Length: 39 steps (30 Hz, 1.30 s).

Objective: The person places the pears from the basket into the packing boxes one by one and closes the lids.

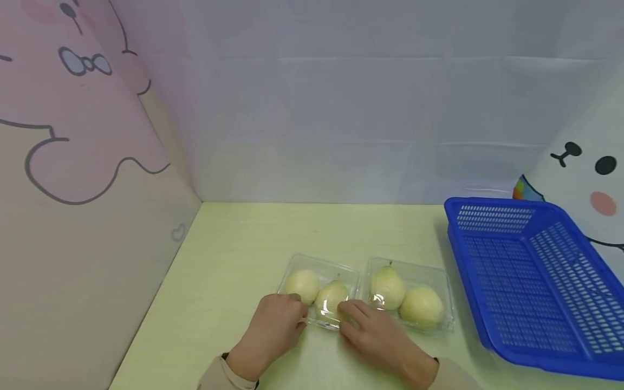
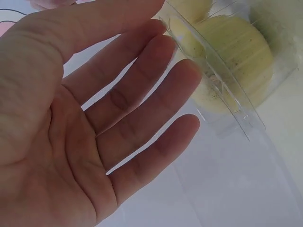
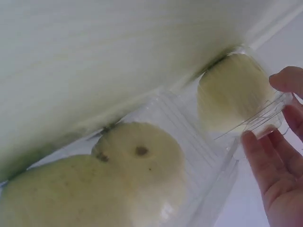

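Observation:
Two pale yellow-green pears [image 1: 332,297] lie in a clear plastic clamshell box [image 1: 325,261] near the front of the table. At this box's near left edge, my left hand [image 1: 275,325] pinches the rim between thumb and index finger; its other fingertips rest along the edge in the left wrist view. My right hand [image 1: 377,336] grips the near right corner, thumb and fingers on either side of the rim in the right wrist view. Close on the right stands a second clear clamshell box [image 1: 414,266] with two pears [image 1: 422,306] inside, its lid over them.
A blue plastic basket [image 1: 480,303] with mesh sides sits at the right of the pale yellow table [image 1: 234,238]. A white sheet [image 1: 317,119] hangs behind the table, and a pink cartoon-printed cover [image 1: 97,108] borders the left side.

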Available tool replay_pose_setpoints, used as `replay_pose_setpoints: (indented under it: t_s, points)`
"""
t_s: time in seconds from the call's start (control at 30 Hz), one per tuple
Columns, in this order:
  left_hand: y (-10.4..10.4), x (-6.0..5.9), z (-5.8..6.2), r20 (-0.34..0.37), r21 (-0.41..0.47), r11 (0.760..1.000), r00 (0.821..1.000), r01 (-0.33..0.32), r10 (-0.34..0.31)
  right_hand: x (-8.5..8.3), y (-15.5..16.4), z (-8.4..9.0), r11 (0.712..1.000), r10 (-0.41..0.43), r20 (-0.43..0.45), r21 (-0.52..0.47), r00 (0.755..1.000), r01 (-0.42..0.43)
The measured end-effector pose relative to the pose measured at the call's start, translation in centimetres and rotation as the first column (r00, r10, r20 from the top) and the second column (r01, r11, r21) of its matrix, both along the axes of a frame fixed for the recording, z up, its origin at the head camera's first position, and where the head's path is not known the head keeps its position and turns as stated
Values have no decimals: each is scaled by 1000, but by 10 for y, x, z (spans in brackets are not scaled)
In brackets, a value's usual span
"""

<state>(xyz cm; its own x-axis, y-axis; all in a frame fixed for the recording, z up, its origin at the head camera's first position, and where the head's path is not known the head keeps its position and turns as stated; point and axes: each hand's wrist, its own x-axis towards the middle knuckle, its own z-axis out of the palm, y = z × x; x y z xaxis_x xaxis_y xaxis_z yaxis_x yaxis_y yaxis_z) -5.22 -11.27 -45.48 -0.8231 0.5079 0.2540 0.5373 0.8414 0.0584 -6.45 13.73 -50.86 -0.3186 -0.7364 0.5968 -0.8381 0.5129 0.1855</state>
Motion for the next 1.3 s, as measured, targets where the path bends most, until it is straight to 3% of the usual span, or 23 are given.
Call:
replay_pose_setpoints:
  t_s: [0.2,0.4,0.7,1.0,1.3]
  points:
    - [4,1,-3,-53,-28,999,998,-17,15,1,6,0,998,60,-99,9,993,-60]
    - [7,1,-6,-92,-69,997,996,-17,11,0,6,-1,993,114,-110,-19,987,-117]
    - [8,2,-7,-71,-45,999,997,-19,15,-5,8,-2,997,74,-102,24,992,-72]
    - [10,3,-6,-5,-32,999,1000,-13,13,-12,10,-7,998,-3,37,-67,999,5]
    - [7,3,0,25,-58,998,1000,2,0,-18,13,3,992,56,133,-116,990,-40]
